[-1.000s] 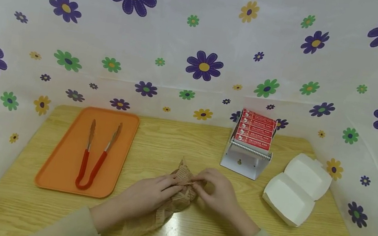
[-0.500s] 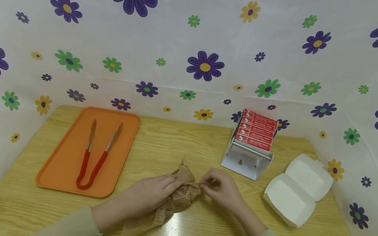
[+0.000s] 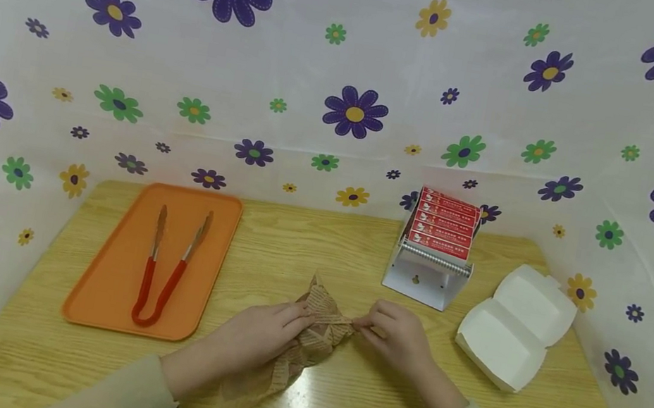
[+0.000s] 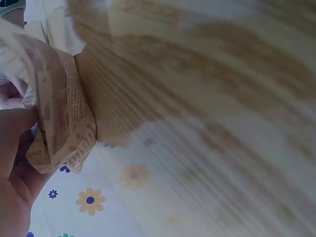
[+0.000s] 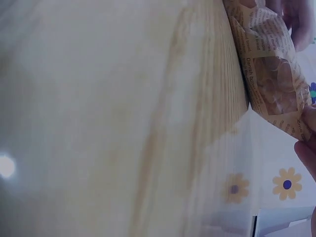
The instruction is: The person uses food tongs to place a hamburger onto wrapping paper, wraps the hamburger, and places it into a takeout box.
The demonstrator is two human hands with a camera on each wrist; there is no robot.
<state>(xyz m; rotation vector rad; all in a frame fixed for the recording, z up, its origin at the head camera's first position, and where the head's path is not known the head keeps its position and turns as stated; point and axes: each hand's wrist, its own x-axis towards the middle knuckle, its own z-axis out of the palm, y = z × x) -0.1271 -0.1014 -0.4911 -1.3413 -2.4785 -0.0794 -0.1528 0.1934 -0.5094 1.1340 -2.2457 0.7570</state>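
A brown paper bag printed with newspaper-like text lies crumpled on the table between my hands. In the right wrist view the bag has a clear window, with brownish rounded shapes behind it that I cannot identify. My left hand holds the bag's middle from the left, thumb and fingers on either side of it in the left wrist view. At the bag's narrowed right end, my right hand pinches the paper between thumb and fingertips. The bag's loose lower-left part trails beside my left forearm.
An orange tray on the left bears red-handled tongs. At the back right stands a metal dispenser with a roll of red labels. An open white clamshell box sits at the right edge of the wooden table.
My right hand has moved right, drawing the bag's pinched end outward. My left hand has stayed nearly in place on the bag.
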